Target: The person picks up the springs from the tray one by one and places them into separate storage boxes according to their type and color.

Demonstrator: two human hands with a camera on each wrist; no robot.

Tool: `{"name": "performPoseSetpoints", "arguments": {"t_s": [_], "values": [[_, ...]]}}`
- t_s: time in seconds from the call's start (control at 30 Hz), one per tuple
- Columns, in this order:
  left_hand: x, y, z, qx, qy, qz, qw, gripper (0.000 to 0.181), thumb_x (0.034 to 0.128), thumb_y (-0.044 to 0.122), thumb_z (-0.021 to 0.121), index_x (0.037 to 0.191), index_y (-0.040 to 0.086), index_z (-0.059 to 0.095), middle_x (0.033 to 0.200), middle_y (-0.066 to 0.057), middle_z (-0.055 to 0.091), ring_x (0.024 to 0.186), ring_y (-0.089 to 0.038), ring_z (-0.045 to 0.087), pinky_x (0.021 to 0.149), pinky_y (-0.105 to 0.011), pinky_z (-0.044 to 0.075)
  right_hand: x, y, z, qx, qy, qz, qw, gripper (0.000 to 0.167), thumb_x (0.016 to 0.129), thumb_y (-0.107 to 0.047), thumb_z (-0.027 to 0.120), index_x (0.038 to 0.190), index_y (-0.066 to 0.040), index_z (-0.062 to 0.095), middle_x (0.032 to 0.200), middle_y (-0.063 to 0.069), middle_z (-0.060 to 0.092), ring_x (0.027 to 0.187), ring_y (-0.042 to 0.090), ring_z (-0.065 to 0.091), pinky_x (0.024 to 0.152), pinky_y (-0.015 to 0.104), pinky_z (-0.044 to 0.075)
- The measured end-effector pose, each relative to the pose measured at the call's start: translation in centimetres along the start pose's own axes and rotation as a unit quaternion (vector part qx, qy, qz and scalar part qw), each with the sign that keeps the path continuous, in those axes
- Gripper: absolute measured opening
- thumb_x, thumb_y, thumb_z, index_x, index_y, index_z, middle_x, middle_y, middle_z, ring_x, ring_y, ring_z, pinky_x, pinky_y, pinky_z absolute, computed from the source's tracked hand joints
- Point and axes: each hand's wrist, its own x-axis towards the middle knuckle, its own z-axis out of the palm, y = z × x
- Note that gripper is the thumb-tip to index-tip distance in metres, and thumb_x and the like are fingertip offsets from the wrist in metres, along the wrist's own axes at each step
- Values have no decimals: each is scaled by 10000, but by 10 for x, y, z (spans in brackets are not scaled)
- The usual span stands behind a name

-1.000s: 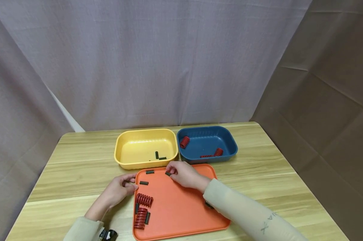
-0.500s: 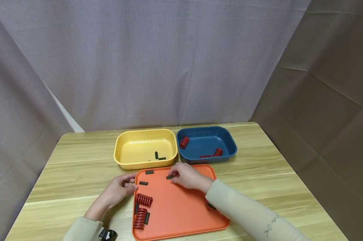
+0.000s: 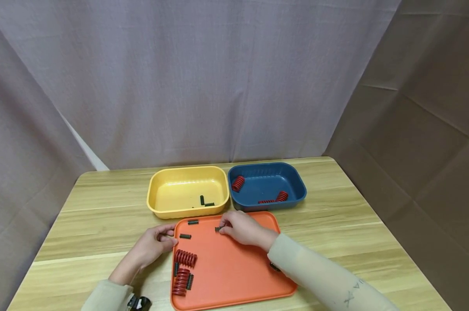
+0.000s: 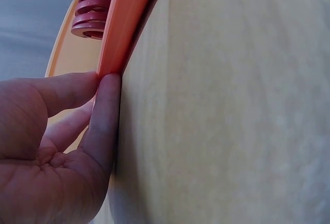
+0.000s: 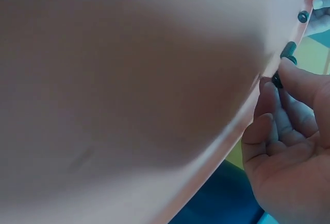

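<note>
My left hand pinches the left rim of the orange tray. In the left wrist view, the thumb and a finger meet on that rim, below a large red spring. At the tray's far side my right hand holds a small dark green spring between thumb and fingertips, low over the tray. That spring is partly hidden by the fingers. Other small dark springs lie toward the tray's left, around two large red springs. One more dark spring is partly covered by the right sleeve.
Behind the tray stands a yellow bin with a few dark springs in it. A blue bin beside it holds red springs. Grey curtains hang past the table's far edge.
My right hand has shifted slightly toward me, bringing the dark spring away from the tray's far rim. The spring lies straighter and shows less now. My left hand has stayed at the rim.
</note>
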Motion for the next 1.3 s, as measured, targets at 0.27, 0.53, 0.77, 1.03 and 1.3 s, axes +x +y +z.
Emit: {"name": "performPoseSetpoints", "arguments": {"t_s": [0.27,0.53,0.77,1.03,1.3], "values": [[-1,0,0,4,19,-22,10000,497,827,-8,711,1302,-15,567,1032,-113,608,867,-202,606,698,-262,530,2,-3,-11,191,414,-77,9989,44,919,-246,674,921,-204,662,787,-147,588,738,47,538,705,246,478],[1,2,4,-52,28,-42,10000,500,829,-4,711,1308,-9,567,1043,-118,600,877,-204,605,707,-266,534,6,-6,-25,698,1133,428,9902,72,922,-247,669,972,-195,657,809,-117,586,697,74,551,678,259,491],[3,2,4,-36,33,-57,10000,503,825,-1,714,1307,-5,569,1044,-115,599,874,-201,603,706,-266,530,21,-13,-25,678,2224,904,9684,139,932,-260,658,1021,-154,671,869,-87,624,746,99,546,678,278,489],[3,3,4,-88,0,-106,9999,499,828,-11,709,1307,-6,568,1046,-121,595,871,-204,601,698,-271,533,45,-21,-23,352,2591,1046,9595,149,934,-274,655,1007,-149,684,905,-42,644,826,149,556,693,320,492],[4,1,4,-184,-1,-74,9998,485,829,-22,703,1298,-3,578,1038,-124,597,854,-204,591,672,-263,529,55,-21,-18,190,2591,1177,9585,129,921,-258,674,984,-148,696,887,-49,648,854,152,532,670,314,478]]}}
